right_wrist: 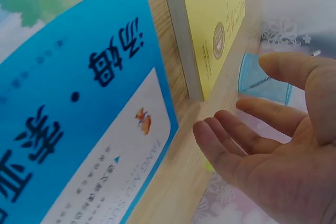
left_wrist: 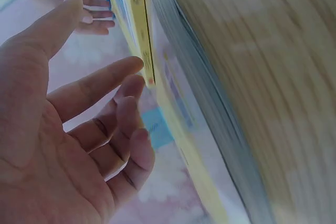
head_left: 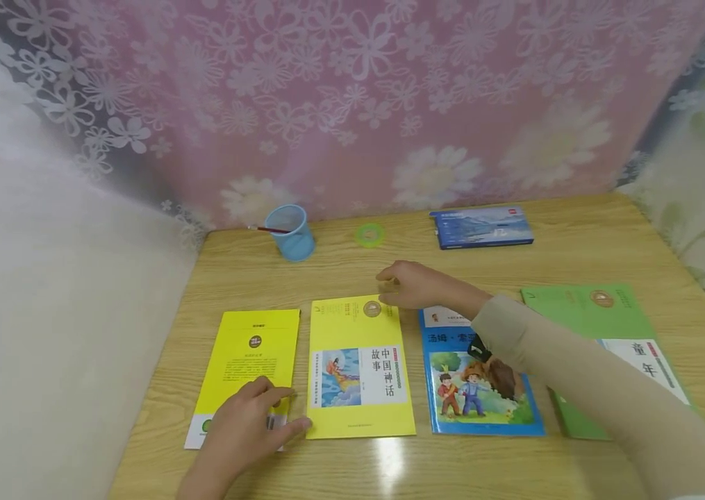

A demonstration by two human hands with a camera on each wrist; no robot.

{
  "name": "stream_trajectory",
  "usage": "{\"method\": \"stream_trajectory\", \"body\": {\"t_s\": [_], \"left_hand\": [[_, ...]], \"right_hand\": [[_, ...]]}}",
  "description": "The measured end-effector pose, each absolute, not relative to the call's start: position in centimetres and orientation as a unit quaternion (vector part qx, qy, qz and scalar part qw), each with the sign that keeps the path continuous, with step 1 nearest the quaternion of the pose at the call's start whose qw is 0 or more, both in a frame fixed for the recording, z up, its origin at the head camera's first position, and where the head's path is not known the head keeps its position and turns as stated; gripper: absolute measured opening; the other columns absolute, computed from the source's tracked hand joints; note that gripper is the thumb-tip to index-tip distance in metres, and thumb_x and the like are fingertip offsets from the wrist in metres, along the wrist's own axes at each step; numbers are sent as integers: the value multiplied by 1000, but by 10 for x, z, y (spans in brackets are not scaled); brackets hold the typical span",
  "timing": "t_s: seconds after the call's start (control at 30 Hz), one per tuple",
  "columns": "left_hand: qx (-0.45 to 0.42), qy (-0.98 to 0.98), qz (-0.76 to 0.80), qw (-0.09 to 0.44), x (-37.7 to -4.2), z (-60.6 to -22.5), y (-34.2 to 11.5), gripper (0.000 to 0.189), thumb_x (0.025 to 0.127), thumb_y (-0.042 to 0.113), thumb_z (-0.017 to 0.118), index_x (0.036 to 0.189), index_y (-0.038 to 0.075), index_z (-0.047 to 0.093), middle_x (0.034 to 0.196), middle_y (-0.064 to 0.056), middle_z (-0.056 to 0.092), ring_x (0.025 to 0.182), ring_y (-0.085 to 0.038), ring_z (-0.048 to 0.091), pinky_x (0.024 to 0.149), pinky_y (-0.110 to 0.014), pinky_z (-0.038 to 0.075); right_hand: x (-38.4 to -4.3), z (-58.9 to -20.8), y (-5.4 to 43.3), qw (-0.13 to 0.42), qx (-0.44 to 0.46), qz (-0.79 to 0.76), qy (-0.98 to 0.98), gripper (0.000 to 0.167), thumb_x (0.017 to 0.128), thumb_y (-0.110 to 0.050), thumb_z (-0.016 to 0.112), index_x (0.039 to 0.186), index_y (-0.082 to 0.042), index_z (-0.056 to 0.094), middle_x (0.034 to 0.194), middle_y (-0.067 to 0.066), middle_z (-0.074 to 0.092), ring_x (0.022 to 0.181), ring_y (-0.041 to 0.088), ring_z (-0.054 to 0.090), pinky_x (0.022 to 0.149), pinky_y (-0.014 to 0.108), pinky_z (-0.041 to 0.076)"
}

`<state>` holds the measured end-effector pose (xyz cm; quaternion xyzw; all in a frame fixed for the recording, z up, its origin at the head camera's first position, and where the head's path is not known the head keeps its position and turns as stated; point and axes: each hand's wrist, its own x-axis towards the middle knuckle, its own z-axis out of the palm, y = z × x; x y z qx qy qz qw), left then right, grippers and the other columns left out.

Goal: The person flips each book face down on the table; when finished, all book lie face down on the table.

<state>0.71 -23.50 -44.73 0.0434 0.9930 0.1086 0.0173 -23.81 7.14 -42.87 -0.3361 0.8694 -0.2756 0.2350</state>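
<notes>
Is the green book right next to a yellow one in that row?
No, in the head view the blue book lies between the green book and the nearest yellow book.

On the middle yellow book (head_left: 361,368) you can read 中国神话故事, set in two upright columns on its white panel (head_left: 383,375). The blue book (head_left: 480,396) shows you 汤姆·索 from the head; the right wrist view, where the title lies turned, adds 亚 — with faint letters starting TANG MU along the white strip (right_wrist: 134,153). Your green book (head_left: 621,323) says 童年, also upright. The print on the left yellow book (head_left: 249,364) is too small to make out — likewise the lettering and red logo on the blue box (head_left: 483,228).
</notes>
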Motion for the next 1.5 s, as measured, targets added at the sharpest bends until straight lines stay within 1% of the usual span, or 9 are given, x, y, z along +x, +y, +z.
{"method": "stream_trajectory", "body": {"t_s": [0.27, 0.43, 0.53, 0.6, 0.73, 0.97, 1.23, 1.37, 1.5], "left_hand": [[83, 989, 111, 59, 6, -452, -219, 76, 64, 75, 87, 118, 21, 79, 86, 12, 52, 76, -5, 43, 67, -20, 41], [88, 988, 107, 64, 6, -455, -213, 83, 63, 69, 92, 124, 15, 76, 92, 9, 56, 79, -8, 45, 69, -22, 43], [83, 988, 109, 73, 5, -456, -211, 83, 65, 62, 95, 127, 11, 74, 97, 6, 61, 81, -9, 48, 72, -25, 48], [81, 986, 117, 84, 5, -456, -210, 81, 66, 58, 95, 127, 9, 73, 100, 4, 63, 83, -10, 48, 74, -26, 50], [71, 979, 148, 117, 3, -454, -209, 79, 70, 52, 95, 131, 8, 70, 104, 3, 64, 87, -10, 50, 78, -29, 52], [55, 951, 252, 170, 3, -453, -211, 73, 78, 41, 93, 133, 6, 61, 105, 4, 64, 88, -8, 55, 77, -25, 53], [5, 913, 356, 200, 1, -457, -213, 97, 71, 33, 98, 148, -1, 49, 96, 2, 61, 77, -10, 58, 66, -19, 50], [-4, 901, 378, 212, 0, -458, -214, 85, 72, 34, 98, 138, 2, 55, 95, 0, 60, 79, -13, 57, 64, -20, 48], [-5, 889, 400, 225, 0, -458, -216, 74, 75, 35, 97, 131, 7, 56, 98, -3, 59, 84, -16, 57, 68, -20, 50]], "right_hand": [[-238, -437, 80, 267, -282, -287, 876, 61, 102, -33, 67, 152, 0, 52, 150, 19, 60, 136, 36, 60, 111, 52, 53], [-236, -439, 78, 268, -285, -295, 872, 60, 101, -32, 70, 150, -1, 56, 148, 18, 62, 130, 32, 63, 107, 48, 55], [-235, -439, 76, 271, -288, -300, 868, 53, 99, -27, 72, 145, -2, 61, 138, 17, 68, 110, 26, 66, 91, 38, 57], [-235, -440, 75, 276, -288, -303, 865, 48, 98, -23, 74, 141, -3, 65, 128, 13, 72, 96, 21, 63, 80, 32, 52], [-234, -440, 73, 280, -295, -303, 862, 45, 96, -15, 75, 137, -2, 67, 120, 12, 75, 84, 17, 58, 72, 28, 44], [-234, -439, 74, 275, -286, -294, 870, 49, 95, -13, 76, 141, 1, 65, 125, 15, 74, 89, 18, 61, 76, 29, 48], [-234, -442, 75, 275, -272, -314, 867, 48, 94, -9, 77, 139, 1, 66, 132, 16, 72, 111, 23, 70, 97, 40, 58], [-236, -445, 76, 276, -262, -323, 866, 47, 94, -5, 76, 140, 0, 65, 134, 16, 71, 116, 26, 69, 101, 42, 58], [-238, -448, 79, 280, -258, -342, 859, 50, 92, 0, 74, 141, -1, 65, 135, 16, 71, 115, 27, 70, 95, 38, 58]]}}
